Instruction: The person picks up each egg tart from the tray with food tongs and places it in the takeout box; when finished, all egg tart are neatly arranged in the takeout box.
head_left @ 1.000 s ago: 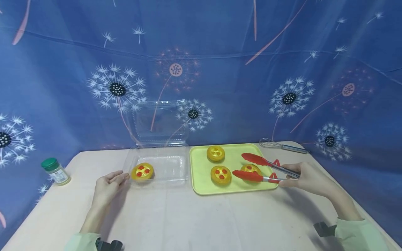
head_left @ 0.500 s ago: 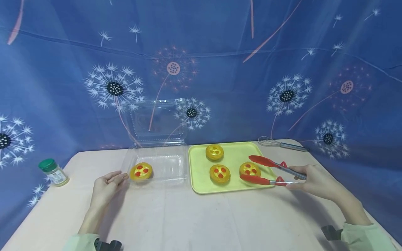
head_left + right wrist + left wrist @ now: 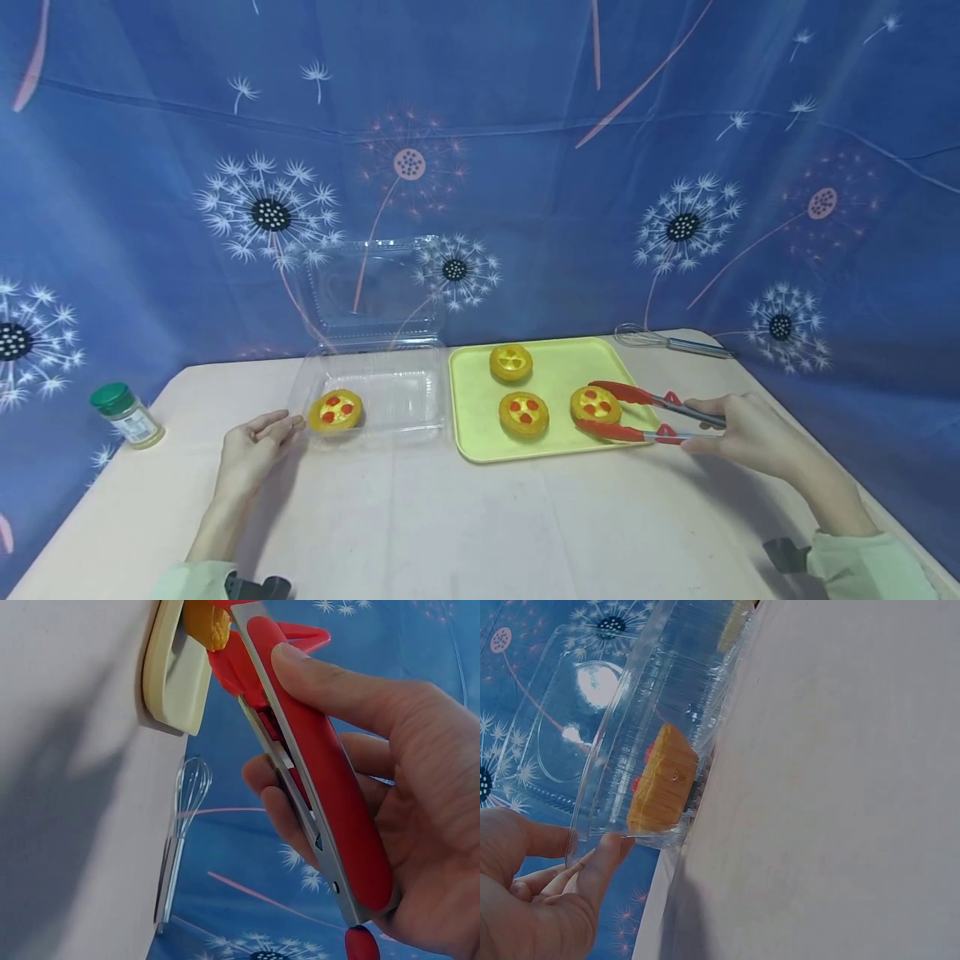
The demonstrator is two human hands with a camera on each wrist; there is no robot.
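My right hand (image 3: 753, 433) grips red-tipped metal tongs (image 3: 322, 772), thumb on one arm and fingers round the other. In the head view, the tongs' red tips lie on either side of an egg tart (image 3: 596, 406) with red dots, at the right of the yellow tray (image 3: 480, 452). Two more tarts sit on that tray: one with red dots (image 3: 523, 415) and a plain yellow one (image 3: 512, 363). With thumb and fingers, my left hand (image 3: 547, 885) pinches the rim of a clear plastic container (image 3: 408, 400), whose lid stands up behind. One tart (image 3: 664, 780) lies inside it.
A jar with a green lid (image 3: 129, 417) stands at the table's left edge. Behind the tray's right corner lies a whisk (image 3: 675, 342). A blue dandelion-print cloth (image 3: 540, 200) hangs along the back of the table.
The tongs have shifted right and down, and their tips have drawn closer together around the right-hand tart. My left hand keeps its place at the container.
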